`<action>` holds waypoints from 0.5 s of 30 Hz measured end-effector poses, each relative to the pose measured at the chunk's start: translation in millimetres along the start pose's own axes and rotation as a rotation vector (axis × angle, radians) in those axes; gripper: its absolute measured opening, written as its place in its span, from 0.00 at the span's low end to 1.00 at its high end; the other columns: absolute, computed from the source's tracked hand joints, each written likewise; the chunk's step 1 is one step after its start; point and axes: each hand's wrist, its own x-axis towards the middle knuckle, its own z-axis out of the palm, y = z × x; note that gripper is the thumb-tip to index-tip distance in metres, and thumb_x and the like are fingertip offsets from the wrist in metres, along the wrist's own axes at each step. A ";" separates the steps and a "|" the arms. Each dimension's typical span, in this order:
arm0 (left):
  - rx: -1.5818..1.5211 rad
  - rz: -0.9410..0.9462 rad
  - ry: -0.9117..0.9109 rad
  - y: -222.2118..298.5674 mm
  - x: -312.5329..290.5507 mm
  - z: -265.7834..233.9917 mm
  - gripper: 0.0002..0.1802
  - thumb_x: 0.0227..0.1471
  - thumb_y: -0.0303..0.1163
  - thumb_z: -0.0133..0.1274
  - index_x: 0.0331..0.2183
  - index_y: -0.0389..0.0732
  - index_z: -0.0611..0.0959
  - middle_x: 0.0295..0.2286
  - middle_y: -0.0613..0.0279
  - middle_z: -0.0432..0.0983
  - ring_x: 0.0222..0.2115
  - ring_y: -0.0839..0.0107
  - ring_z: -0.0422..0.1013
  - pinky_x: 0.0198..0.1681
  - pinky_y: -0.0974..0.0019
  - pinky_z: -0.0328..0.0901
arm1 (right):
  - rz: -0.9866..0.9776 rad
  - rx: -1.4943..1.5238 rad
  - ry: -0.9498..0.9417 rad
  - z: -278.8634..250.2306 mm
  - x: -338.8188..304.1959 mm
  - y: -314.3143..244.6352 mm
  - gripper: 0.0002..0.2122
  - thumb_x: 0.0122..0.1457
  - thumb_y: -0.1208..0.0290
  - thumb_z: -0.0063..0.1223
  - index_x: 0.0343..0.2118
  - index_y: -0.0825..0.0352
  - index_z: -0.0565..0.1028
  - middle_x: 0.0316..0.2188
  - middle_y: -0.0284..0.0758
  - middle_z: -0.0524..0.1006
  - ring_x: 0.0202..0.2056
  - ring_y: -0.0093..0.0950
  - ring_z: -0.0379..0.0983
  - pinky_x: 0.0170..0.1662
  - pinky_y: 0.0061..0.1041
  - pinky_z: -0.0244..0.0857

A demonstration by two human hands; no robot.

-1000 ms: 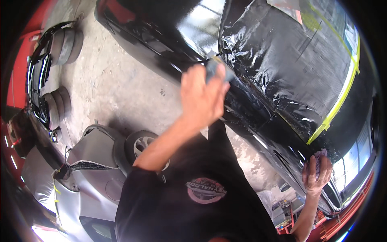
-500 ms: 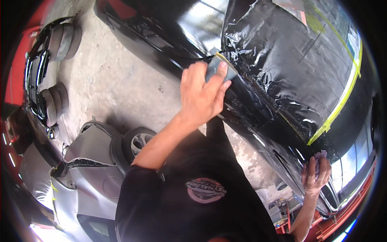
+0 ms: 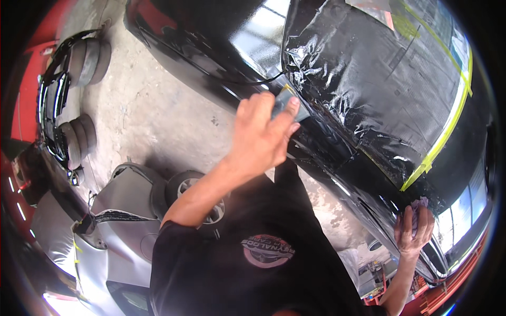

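Observation:
My left hand is closed around a grey sanding block with a yellowish edge. It presses the block on the narrow black body panel of a car, beside the masked opening. Farther right and nearer to me, my right hand grips a crumpled purple cloth against the black bodywork. Wrinkled black plastic sheeting covers the car's glass area, and yellow-green masking tape runs along its right edge. The block's underside is hidden.
A glossy black hood lies beyond my left hand. On the left, stacked tires support a black bumper on the concrete floor. A silver car with a visible wheel stands at lower left. Red bars are at lower right.
My left hand has slid the sanding block a short way toward me along the panel. My right hand stays with the cloth. The whole view has shifted slightly.

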 end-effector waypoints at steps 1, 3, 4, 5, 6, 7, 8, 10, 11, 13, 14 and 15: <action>-0.025 0.024 0.038 -10.1 2.2 1.3 0.40 0.46 0.23 0.74 0.62 0.45 0.83 0.41 0.45 0.75 0.39 0.47 0.73 0.41 0.49 0.69 | 0.003 -0.002 -0.006 -0.8 -1.0 -0.5 0.21 0.62 0.71 0.68 0.59 0.61 0.78 0.53 0.52 0.78 0.46 0.48 0.78 0.43 0.48 0.75; 0.055 -0.039 0.050 -29.2 17.1 0.6 0.40 0.45 0.23 0.74 0.62 0.44 0.83 0.41 0.46 0.75 0.39 0.48 0.73 0.40 0.48 0.69 | 0.005 -0.009 -0.009 -0.8 -2.6 -0.9 0.21 0.62 0.71 0.68 0.59 0.61 0.78 0.53 0.52 0.78 0.46 0.48 0.78 0.43 0.48 0.75; 0.080 -0.053 0.041 -29.5 18.6 1.0 0.40 0.46 0.23 0.74 0.62 0.45 0.83 0.42 0.46 0.76 0.38 0.48 0.73 0.40 0.48 0.69 | 0.004 -0.013 -0.006 0.1 -2.2 -0.2 0.22 0.62 0.71 0.68 0.59 0.62 0.78 0.53 0.52 0.78 0.46 0.48 0.78 0.43 0.48 0.75; 0.059 -0.039 0.024 -21.5 12.9 0.9 0.39 0.46 0.22 0.73 0.62 0.44 0.83 0.43 0.46 0.76 0.38 0.48 0.73 0.40 0.48 0.69 | 0.004 -0.017 -0.002 0.4 -2.7 0.1 0.22 0.62 0.71 0.68 0.59 0.62 0.78 0.53 0.52 0.78 0.46 0.48 0.78 0.43 0.48 0.75; 0.039 -0.023 0.008 -8.1 4.8 -0.3 0.38 0.47 0.22 0.73 0.61 0.44 0.83 0.43 0.46 0.76 0.38 0.48 0.73 0.40 0.48 0.69 | 0.002 -0.010 -0.009 -0.9 -1.1 1.0 0.22 0.62 0.71 0.68 0.59 0.62 0.78 0.53 0.52 0.78 0.46 0.48 0.78 0.43 0.48 0.75; 0.022 -0.006 -0.007 0.0 0.6 1.5 0.38 0.47 0.22 0.73 0.61 0.44 0.84 0.43 0.46 0.76 0.38 0.48 0.73 0.41 0.48 0.69 | 0.000 -0.003 -0.013 -1.6 0.4 1.5 0.22 0.62 0.71 0.68 0.59 0.62 0.78 0.53 0.52 0.78 0.46 0.48 0.78 0.42 0.48 0.75; -0.017 0.038 0.037 2.1 2.8 6.5 0.31 0.48 0.28 0.72 0.56 0.38 0.85 0.37 0.50 0.71 0.36 0.50 0.70 0.39 0.48 0.63 | -0.003 0.004 -0.016 -1.4 1.6 1.8 0.22 0.62 0.71 0.68 0.59 0.63 0.78 0.53 0.52 0.78 0.46 0.48 0.78 0.42 0.47 0.75; 0.004 0.045 0.084 -16.3 7.5 9.7 0.31 0.48 0.29 0.72 0.56 0.39 0.85 0.37 0.50 0.72 0.36 0.50 0.70 0.38 0.48 0.63 | 0.006 0.013 -0.015 -1.4 -2.2 0.7 0.21 0.62 0.72 0.67 0.58 0.63 0.78 0.53 0.52 0.78 0.46 0.49 0.78 0.42 0.48 0.76; 0.015 0.047 0.110 -25.4 10.7 11.1 0.31 0.48 0.29 0.72 0.55 0.39 0.86 0.37 0.49 0.72 0.36 0.50 0.70 0.38 0.48 0.63 | 0.008 0.015 -0.013 -1.2 -3.5 0.6 0.21 0.62 0.72 0.67 0.58 0.63 0.78 0.53 0.52 0.78 0.46 0.49 0.78 0.42 0.48 0.76; 0.016 0.009 0.075 -22.8 15.5 10.1 0.31 0.47 0.28 0.72 0.55 0.40 0.86 0.38 0.48 0.72 0.36 0.50 0.70 0.38 0.49 0.63 | 0.011 0.017 -0.016 -1.3 -1.7 0.9 0.21 0.61 0.72 0.67 0.58 0.63 0.78 0.53 0.52 0.79 0.46 0.49 0.78 0.43 0.48 0.76; 0.013 0.011 0.064 -14.2 10.9 10.3 0.31 0.47 0.28 0.72 0.55 0.40 0.86 0.38 0.48 0.72 0.36 0.50 0.70 0.38 0.49 0.63 | 0.013 0.018 -0.017 -1.8 -1.7 0.9 0.21 0.61 0.72 0.67 0.58 0.63 0.78 0.53 0.52 0.79 0.46 0.49 0.78 0.43 0.48 0.76; 0.016 0.014 0.053 -5.6 6.4 9.2 0.30 0.47 0.28 0.72 0.54 0.40 0.86 0.38 0.48 0.72 0.36 0.50 0.70 0.38 0.49 0.63 | 0.011 0.014 -0.016 -1.1 -0.8 1.0 0.21 0.61 0.72 0.67 0.58 0.63 0.79 0.53 0.52 0.79 0.46 0.50 0.78 0.43 0.48 0.76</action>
